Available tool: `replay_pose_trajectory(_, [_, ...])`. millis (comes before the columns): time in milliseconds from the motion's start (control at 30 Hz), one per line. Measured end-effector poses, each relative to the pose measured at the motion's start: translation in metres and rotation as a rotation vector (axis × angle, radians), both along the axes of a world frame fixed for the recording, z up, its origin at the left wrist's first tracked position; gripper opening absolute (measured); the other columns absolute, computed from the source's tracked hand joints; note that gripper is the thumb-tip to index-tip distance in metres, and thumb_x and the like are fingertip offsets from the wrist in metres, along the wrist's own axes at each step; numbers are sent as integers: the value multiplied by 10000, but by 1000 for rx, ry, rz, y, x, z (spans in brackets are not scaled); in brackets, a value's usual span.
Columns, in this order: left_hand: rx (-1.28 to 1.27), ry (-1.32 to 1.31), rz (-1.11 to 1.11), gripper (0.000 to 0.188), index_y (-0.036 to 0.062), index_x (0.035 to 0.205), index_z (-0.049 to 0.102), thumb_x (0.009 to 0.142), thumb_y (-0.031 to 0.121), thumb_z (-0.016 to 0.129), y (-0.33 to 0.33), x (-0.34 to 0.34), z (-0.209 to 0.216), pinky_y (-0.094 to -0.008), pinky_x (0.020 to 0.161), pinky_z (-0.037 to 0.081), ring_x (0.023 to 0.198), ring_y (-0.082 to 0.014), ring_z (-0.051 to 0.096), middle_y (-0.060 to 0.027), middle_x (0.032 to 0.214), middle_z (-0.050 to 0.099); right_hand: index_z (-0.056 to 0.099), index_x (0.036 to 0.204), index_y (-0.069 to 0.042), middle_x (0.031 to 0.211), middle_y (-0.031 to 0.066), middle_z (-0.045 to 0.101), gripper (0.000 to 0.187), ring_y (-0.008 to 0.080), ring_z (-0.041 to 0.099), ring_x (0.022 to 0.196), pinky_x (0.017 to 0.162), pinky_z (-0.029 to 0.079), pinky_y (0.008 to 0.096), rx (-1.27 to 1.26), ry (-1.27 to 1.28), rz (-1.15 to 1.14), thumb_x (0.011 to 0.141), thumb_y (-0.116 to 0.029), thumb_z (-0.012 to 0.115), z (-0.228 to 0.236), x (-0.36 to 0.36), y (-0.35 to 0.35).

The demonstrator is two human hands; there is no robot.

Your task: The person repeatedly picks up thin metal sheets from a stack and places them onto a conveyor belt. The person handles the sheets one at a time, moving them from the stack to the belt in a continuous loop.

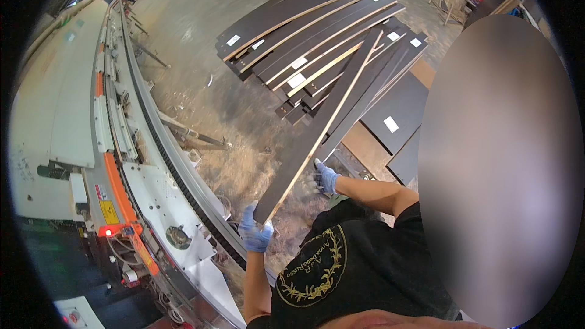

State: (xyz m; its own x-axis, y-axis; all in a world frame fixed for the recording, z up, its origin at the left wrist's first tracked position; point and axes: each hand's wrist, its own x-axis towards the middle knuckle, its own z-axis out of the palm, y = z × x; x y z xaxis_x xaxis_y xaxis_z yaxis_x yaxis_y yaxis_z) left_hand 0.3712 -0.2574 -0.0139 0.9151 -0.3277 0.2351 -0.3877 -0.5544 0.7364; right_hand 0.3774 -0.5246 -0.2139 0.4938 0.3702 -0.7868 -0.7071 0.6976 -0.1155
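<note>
Head view: a long machine [152, 192] stands at the left. Near it, the left hand [256, 229] is wrapped around the near end of a long board [301, 152], which slants away over other boards [323, 36]. The right hand [327, 178] is beside its edge; I cannot tell whether it grips. The step looks like lifting the long board; the next move likely calls for support along its length.

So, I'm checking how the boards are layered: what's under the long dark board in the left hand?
Beside the far part of the long dark board, other dark boards show on both sides; beside its near part, dusty floor. What lies directly beneath is covered.
</note>
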Motion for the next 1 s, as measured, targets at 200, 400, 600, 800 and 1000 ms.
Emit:
replay_pose_trajectory(200, [150,-213,77,397,46,1052,557,663,118,592,42,-54,25,-362,684,511,742,-327,631,-151,919,625,510,1032,-102,1003,109,572,677,296,558,854,746,451,488,241,-306,-591,775,-719,401,161,5,5])
replay_pose_trajectory(400, [340,12,118,655,109,1184,497,634,420,670,119,-126,33,-395,913,409,1001,-327,532,-134,1081,558,572,977,-103,948,77,621,258,258,582,874,832,484,419,104,-379,-422,868,-336,564,127,35,0])
replay_pose_trajectory(600, [467,94,388,688,154,1264,443,647,330,691,100,-163,59,-382,905,420,1035,-299,532,-136,1124,550,538,1091,-54,1009,105,591,356,240,563,950,895,473,389,321,-208,148,812,-245,651,197,-59,174])
replay_pose_trajectory(800, [314,179,700,630,115,1183,557,633,369,730,140,-204,46,-345,885,447,979,-249,578,-122,1083,591,454,1238,-112,1124,44,557,398,196,550,999,854,472,326,95,-1128,1057,878,-229,575,188,-116,249])
replay_pose_trajectory(1000, [339,21,1008,566,83,1129,582,605,219,745,254,-305,18,-324,876,457,983,-239,575,-106,1073,595,460,1282,-114,1160,74,572,446,209,571,988,832,482,342,-33,-600,997,880,-269,573,162,-94,213])
